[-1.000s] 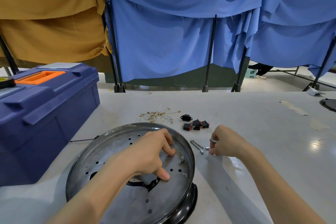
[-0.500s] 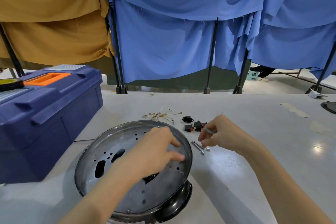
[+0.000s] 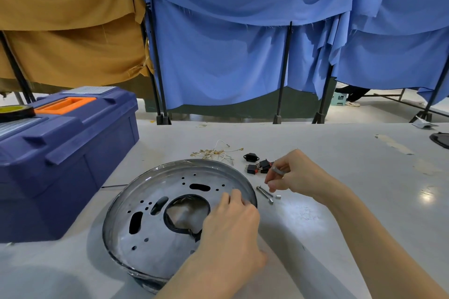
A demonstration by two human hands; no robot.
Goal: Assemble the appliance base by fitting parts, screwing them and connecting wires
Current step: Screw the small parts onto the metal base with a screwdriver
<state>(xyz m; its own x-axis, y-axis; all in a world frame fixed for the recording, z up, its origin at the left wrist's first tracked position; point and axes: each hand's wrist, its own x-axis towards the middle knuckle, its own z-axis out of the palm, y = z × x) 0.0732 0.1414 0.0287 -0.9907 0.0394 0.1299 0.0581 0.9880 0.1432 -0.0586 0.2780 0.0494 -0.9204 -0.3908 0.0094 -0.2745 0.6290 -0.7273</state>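
A round dark metal base plate (image 3: 155, 221) with several holes and a large central opening lies tilted on the table in front of me. My left hand (image 3: 230, 223) grips its right rim, fingers over the edge. My right hand (image 3: 294, 173) hovers just right of the plate, pinching a small silver screw (image 3: 277, 170) between thumb and fingers. Below that hand, long bolts and small nuts (image 3: 266, 194) lie on the table. Black and red switches (image 3: 258, 167) and a bundle of thin wires with terminals (image 3: 213, 152) lie behind the plate.
A big blue toolbox (image 3: 63, 153) with an orange handle stands at the left, a tape roll (image 3: 14, 111) on its lid. Blue and tan cloth screens hang behind the grey table (image 3: 340, 201). A dark object (image 3: 441, 139) sits at the far right edge.
The plate has turned and tipped, showing its central opening; my left hand slid to its right rim. My right hand lifted off the table holding the screw.
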